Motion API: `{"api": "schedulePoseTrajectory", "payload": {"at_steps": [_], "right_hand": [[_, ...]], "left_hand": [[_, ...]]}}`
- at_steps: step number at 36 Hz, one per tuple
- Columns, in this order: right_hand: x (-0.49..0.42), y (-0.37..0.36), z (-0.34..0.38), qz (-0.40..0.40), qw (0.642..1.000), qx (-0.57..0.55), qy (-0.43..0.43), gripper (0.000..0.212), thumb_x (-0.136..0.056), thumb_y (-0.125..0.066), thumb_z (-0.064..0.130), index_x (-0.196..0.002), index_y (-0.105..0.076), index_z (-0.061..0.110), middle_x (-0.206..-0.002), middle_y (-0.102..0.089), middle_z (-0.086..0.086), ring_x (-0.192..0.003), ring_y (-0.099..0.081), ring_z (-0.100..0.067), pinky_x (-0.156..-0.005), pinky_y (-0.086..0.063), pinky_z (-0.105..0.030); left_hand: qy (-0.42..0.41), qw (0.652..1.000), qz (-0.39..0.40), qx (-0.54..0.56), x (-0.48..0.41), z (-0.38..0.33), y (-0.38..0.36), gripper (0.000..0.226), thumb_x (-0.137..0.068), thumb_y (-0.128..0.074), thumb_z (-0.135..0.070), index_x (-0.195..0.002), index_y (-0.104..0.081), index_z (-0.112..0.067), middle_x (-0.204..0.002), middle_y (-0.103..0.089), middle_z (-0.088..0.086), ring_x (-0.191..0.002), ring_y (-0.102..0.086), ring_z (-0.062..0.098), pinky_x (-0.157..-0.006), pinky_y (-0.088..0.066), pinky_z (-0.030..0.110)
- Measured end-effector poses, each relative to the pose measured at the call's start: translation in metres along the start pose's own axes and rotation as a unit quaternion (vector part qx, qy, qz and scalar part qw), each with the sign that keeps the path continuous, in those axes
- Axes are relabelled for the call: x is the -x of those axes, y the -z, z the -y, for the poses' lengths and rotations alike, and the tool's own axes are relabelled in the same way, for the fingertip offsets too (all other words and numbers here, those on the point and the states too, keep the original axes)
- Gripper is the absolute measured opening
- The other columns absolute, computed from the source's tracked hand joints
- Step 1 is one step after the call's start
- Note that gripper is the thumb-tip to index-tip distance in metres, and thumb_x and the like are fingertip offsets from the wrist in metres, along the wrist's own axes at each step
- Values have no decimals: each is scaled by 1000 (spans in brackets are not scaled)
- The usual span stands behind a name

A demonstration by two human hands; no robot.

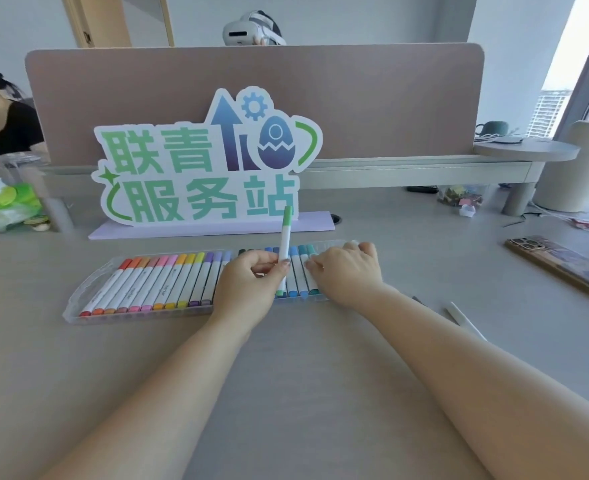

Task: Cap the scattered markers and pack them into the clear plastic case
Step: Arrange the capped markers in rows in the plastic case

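Now left hand pinches green marker near-upright; right hand rests relaxed on case.

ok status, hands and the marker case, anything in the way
Left hand pinches green marker above clear case. Right hand rests on packed markers. One loose marker on table; nothing blocks.

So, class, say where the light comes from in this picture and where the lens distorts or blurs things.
Head view: daylight from the overexposed window at right; wide lens bows the divider; edges soft, the green marker in the left hand sharper.
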State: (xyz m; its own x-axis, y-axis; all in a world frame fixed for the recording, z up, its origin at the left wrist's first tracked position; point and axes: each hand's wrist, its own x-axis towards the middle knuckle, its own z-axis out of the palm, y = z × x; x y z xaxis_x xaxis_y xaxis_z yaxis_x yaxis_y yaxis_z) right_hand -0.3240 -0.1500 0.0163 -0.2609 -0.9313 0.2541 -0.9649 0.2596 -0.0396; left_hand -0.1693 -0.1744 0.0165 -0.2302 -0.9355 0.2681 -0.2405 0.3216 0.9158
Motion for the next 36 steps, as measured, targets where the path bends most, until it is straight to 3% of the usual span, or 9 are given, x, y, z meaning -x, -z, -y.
{"api": "schedulePoseTrajectory", "payload": {"at_steps": [6, 10, 14, 17, 22, 26, 28, 32, 36], "right_hand": [[6, 19, -9, 73, 997, -28, 25, 41, -101, -18, 45, -94, -57, 35, -97, -54, 2, -114, -43, -26, -98, -24, -39], [16, 30, -32, 20, 995, -94, 21, 39, -97, -32, 52, -131, -47, 42, -119, -58, 8, -123, -41, -23, -100, -24, -37], [29, 41, -65, -14, 989, -150, -6, 33, -93, -44, 49, -120, -58, 37, -111, -60, 13, -115, -48, -18, -95, -28, -33], [43, 42, -86, -37, 991, -130, -10, 31, -92, -46, 49, -115, -60, 34, -106, -60, 14, -112, -50, -17, -93, -31, -33], [59, 36, -103, -71, 992, -102, 15, 28, -91, -48, 49, -113, -60, 35, -98, -53, 20, -108, -46, -14, -88, -24, -28], [57, 34, -105, -67, 990, -127, 14, 28, -92, -50, 47, -113, -61, 33, -98, -54, 19, -109, -47, -15, -90, -26, -30], [55, 32, -106, -73, 988, -137, 16, 27, -92, -50, 45, -112, -61, 31, -97, -54, 19, -109, -47, -16, -91, -26, -31], [55, 27, -106, -80, 987, -135, 26, 26, -91, -51, 46, -110, -62, 31, -95, -53, 20, -107, -48, -15, -90, -24, -29], [57, 23, -105, -76, 989, -120, 38, 27, -92, -49, 47, -111, -61, 32, -95, -53, 21, -107, -48, -14, -95, -26, -31]], "left_hand": [[11, 999, 24, -32, 1, -6, 3, 5, -86, -68, -29, -88, -64, -27, -84, -65, -14, -79, -59, 1, -68, -46, 20], [29, 996, 40, -80, -5, -12, -6, 10, -84, -70, -30, -89, -65, -23, -84, -64, -13, -84, -62, 8, -80, -50, 28], [40, 988, 61, -136, -13, -25, -29, 17, -84, -68, -31, -95, -65, -19, -88, -64, -5, -91, -64, 21, -84, -53, 36], [28, 971, 73, -228, -17, -33, -47, 21, -87, -63, -33, -102, -63, -18, -95, -61, -3, -90, -62, 24, -79, -52, 32], [-7, 931, 69, -359, -19, -34, -68, 22, -91, -53, -29, -107, -57, -13, -108, -62, 2, -91, -56, 27, -64, -38, 29], [-27, 922, 75, -380, -16, -32, -73, 30, -93, -47, -25, -121, -57, -21, -114, -63, 3, -100, -57, 27, -69, -39, 29], [-27, 919, 73, -386, -15, -31, -74, 28, -94, -43, -25, -116, -60, -21, -111, -64, 4, -95, -57, 27, -66, -39, 29], [-41, 906, 77, -415, -15, -28, -75, 22, -95, -38, -26, -81, -49, -15, -96, -63, 9, -78, -49, 26, -58, -34, 28], [-74, 890, 77, -443, -11, -25, -76, 27, -98, -36, -30, -82, -51, -15, -98, -59, 11, -77, -46, 26, -59, -33, 29]]}}
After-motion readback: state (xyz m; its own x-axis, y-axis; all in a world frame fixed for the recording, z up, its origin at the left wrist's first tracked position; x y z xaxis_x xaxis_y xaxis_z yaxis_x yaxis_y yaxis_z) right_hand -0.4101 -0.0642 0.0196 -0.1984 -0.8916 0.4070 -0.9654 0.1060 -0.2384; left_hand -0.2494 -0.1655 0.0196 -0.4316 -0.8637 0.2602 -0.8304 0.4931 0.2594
